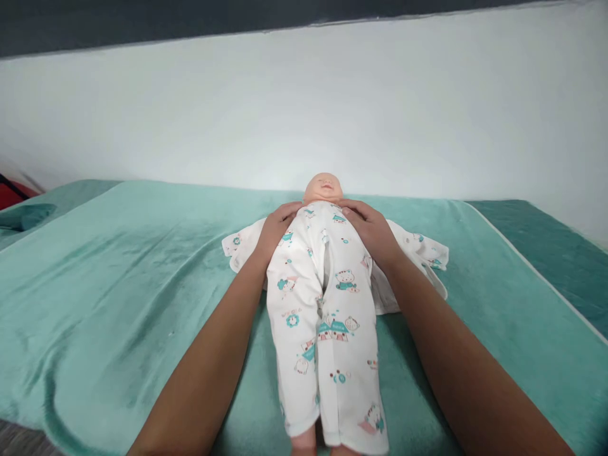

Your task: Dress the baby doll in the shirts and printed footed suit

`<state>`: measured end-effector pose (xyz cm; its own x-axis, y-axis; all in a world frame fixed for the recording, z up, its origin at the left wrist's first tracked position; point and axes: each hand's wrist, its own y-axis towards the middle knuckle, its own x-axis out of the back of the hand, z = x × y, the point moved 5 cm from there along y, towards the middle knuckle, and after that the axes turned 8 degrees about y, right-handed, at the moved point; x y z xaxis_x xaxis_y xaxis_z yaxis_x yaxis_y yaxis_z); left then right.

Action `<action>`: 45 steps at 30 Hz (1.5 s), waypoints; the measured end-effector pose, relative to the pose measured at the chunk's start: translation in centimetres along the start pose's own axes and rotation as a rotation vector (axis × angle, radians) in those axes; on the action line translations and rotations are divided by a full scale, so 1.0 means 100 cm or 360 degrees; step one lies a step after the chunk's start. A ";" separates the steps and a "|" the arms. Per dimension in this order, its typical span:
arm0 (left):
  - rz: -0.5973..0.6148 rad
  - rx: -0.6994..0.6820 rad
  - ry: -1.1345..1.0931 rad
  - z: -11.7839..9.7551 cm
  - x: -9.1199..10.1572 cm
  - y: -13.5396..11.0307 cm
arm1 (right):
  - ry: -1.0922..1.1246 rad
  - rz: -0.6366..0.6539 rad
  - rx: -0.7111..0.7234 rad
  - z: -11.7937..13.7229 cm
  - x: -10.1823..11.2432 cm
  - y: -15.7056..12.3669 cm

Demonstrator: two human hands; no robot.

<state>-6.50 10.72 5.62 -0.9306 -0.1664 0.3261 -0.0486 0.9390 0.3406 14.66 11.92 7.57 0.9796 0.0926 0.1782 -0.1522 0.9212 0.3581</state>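
A baby doll [323, 188] lies on its back, head at the far end and feet towards me. It wears white printed trousers [349, 316] whose top edge reaches high on its chest. My left hand [281, 225] is at the left side of that top edge, fingers closed on the cloth near the doll's shoulder. On the other side, my right hand [370, 229] grips the same edge, thumb below the fingers. A white printed shirt [418, 248] is spread out under the doll, its sleeves reaching out to both sides. The doll's arms are hidden.
A light green blanket [142, 285] with soft folds covers the bed. Darker green bedding [546, 253] shows at the right. Behind the bed rises a white wall [304, 107] with a dark band on top. Something red [12, 193] is at the far left edge.
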 end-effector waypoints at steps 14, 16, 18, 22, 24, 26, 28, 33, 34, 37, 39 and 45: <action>0.0067 0.0087 0.0485 -0.039 0.018 -0.267 | -0.0485 0.0544 0.0314 0.080 -0.023 -0.245; 0.0118 0.0066 0.0562 -0.043 0.014 -0.279 | -0.0634 0.0571 0.0227 0.088 -0.027 -0.251; 0.0111 0.0029 0.0629 -0.047 0.010 -0.280 | -0.0865 0.0604 0.0148 0.097 -0.034 -0.249; 0.0023 0.0025 0.0669 -0.051 0.007 -0.276 | -0.1419 0.0706 0.0115 0.113 -0.051 -0.240; -0.0031 0.0075 0.0598 -0.051 0.009 -0.275 | -0.1605 0.0752 0.0141 0.119 -0.060 -0.237; -0.0039 0.0134 0.0423 -0.050 0.011 -0.276 | -0.1712 0.0760 0.0186 0.120 -0.068 -0.236; -0.0050 0.0178 0.0201 -0.049 0.013 -0.277 | -0.1744 0.0742 0.0250 0.118 -0.073 -0.235; -0.0131 0.0218 -0.0140 -0.051 0.023 -0.279 | -0.1451 0.0676 0.0276 0.111 -0.075 -0.235; -0.0137 0.0198 -0.0156 -0.053 0.027 -0.280 | -0.1367 0.0677 0.0271 0.112 -0.074 -0.236; -0.0191 0.0059 -0.0074 -0.058 0.038 -0.287 | -0.1151 0.0689 0.0291 0.121 -0.071 -0.245; -0.0224 -0.0016 0.0026 -0.057 0.044 -0.296 | -0.1051 0.0704 0.0318 0.128 -0.071 -0.253; -0.0107 0.0134 0.0259 -0.040 0.041 -0.318 | -0.0766 0.0721 0.0292 0.126 -0.057 -0.266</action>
<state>-7.35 -21.07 -0.36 -0.8536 -0.2697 0.4458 -0.1452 0.9449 0.2935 11.50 -17.84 8.55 0.6531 0.2362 0.7195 -0.5947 0.7482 0.2941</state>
